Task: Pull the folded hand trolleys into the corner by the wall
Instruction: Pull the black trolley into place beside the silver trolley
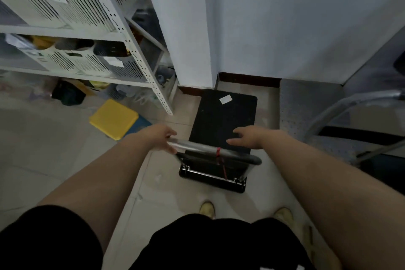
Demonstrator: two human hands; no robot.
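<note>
left hand (163, 138) grips trolley (221, 120) handle (197, 146); right hand (246, 137) hovers open.

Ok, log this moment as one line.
left hand on silver handle bar | right hand open over black trolley platform | trolley near white wall corner

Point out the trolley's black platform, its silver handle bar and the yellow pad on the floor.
black platform (221, 120), head view, middle of deck.
silver handle bar (197, 146), head view, bare middle of tube.
yellow pad (114, 118), head view, top face.

Probably a storeroom: metal shelving (135, 50) (crates (54, 0) aboard).
</note>
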